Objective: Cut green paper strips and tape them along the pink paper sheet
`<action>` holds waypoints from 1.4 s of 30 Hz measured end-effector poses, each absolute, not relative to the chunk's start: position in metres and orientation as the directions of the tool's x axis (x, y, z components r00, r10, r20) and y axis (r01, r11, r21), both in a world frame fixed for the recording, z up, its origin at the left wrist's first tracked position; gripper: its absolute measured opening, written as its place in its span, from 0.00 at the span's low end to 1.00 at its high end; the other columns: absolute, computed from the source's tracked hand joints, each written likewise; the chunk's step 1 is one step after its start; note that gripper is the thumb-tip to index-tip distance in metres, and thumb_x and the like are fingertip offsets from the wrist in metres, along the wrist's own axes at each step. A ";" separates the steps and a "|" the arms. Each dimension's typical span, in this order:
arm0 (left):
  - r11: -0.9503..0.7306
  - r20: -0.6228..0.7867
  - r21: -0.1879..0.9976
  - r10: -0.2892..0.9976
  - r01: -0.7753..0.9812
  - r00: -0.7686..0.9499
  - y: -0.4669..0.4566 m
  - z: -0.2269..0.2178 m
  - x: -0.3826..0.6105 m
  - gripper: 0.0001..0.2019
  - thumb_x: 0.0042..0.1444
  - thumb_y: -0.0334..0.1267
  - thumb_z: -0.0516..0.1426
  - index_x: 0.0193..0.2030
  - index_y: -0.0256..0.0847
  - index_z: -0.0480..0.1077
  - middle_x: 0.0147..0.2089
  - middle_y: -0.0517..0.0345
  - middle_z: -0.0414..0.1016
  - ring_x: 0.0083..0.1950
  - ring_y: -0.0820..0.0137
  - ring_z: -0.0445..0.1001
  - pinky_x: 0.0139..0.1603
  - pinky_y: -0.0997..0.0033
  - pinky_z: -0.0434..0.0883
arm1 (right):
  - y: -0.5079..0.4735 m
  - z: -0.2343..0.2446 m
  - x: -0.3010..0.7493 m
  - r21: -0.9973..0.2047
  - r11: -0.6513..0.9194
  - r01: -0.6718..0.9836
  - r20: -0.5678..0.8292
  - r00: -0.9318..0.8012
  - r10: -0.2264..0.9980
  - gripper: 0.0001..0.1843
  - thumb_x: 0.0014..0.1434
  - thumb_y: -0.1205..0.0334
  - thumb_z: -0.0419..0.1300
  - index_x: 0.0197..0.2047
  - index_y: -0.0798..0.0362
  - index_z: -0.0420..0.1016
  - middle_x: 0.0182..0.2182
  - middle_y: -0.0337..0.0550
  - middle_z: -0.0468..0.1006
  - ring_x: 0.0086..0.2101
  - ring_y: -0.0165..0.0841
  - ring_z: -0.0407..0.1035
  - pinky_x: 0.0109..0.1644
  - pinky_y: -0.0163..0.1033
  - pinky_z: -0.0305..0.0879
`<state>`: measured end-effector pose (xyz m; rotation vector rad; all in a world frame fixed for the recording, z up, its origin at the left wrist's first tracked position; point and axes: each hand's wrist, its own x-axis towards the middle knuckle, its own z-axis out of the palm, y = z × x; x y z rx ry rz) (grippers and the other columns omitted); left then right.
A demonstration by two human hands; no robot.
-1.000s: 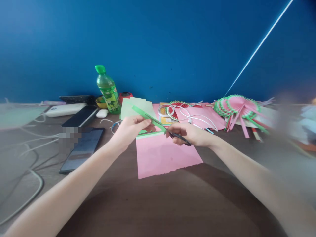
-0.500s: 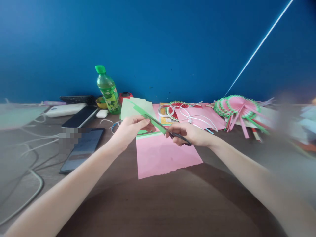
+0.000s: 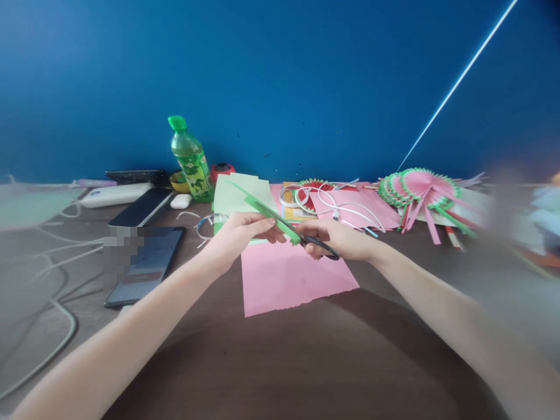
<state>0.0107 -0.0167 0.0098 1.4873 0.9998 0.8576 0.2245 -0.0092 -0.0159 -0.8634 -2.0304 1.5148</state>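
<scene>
A narrow green paper strip is pinched between the thumb and fingers of my left hand. My right hand grips a pair of dark-handled scissors, whose blades point up and left along the strip. The strip's lower right end lies close to my right fingertips. Whether the blades are apart is hard to see. Below both hands lies a pink paper sheet with a rough front edge. Pale green sheets lie behind my left hand.
A green bottle stands near the blue wall. Tablet, phone and cables occupy the left. White cable crosses pink papers at the back. Pleated pink-and-green paper fans lie at the right.
My left hand has slid right and slightly down along the strip, closer to my right hand. The strip's far end has shifted right. My right hand with the scissors has barely moved.
</scene>
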 end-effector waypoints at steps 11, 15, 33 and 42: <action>-0.149 0.093 0.964 0.964 0.219 0.249 -0.011 0.014 0.003 0.11 0.50 0.44 0.57 0.27 0.37 0.73 0.29 0.54 0.78 0.35 0.67 0.74 0.43 0.67 0.69 | -0.011 -0.014 0.222 -0.954 0.202 0.222 0.001 -0.672 0.741 0.17 0.52 0.51 0.60 0.39 0.55 0.67 0.27 0.37 0.67 0.24 0.22 0.61 0.28 0.32 0.62; -0.142 0.101 0.975 0.968 0.171 0.231 -0.010 0.012 0.004 0.10 0.49 0.42 0.58 0.27 0.37 0.73 0.28 0.55 0.78 0.34 0.68 0.74 0.43 0.67 0.69 | -0.012 -0.013 0.221 -0.957 0.184 0.226 -0.014 -0.668 0.744 0.16 0.53 0.52 0.59 0.40 0.54 0.66 0.28 0.37 0.67 0.24 0.23 0.61 0.29 0.33 0.63; -0.012 0.003 1.000 0.954 0.028 0.300 -0.013 0.009 0.008 0.09 0.47 0.40 0.60 0.28 0.36 0.76 0.31 0.52 0.79 0.37 0.66 0.76 0.48 0.65 0.69 | -0.010 -0.018 0.222 -0.965 0.168 0.202 -0.013 -0.674 0.739 0.18 0.52 0.52 0.60 0.42 0.54 0.67 0.29 0.37 0.68 0.24 0.22 0.61 0.28 0.32 0.63; -0.003 -0.016 0.999 0.925 0.050 0.380 -0.013 0.007 0.007 0.10 0.50 0.40 0.59 0.24 0.36 0.75 0.30 0.52 0.79 0.34 0.69 0.75 0.46 0.66 0.69 | -0.010 -0.017 0.223 -0.956 0.197 0.217 -0.004 -0.683 0.731 0.18 0.52 0.51 0.60 0.42 0.53 0.68 0.27 0.36 0.66 0.24 0.23 0.61 0.29 0.33 0.63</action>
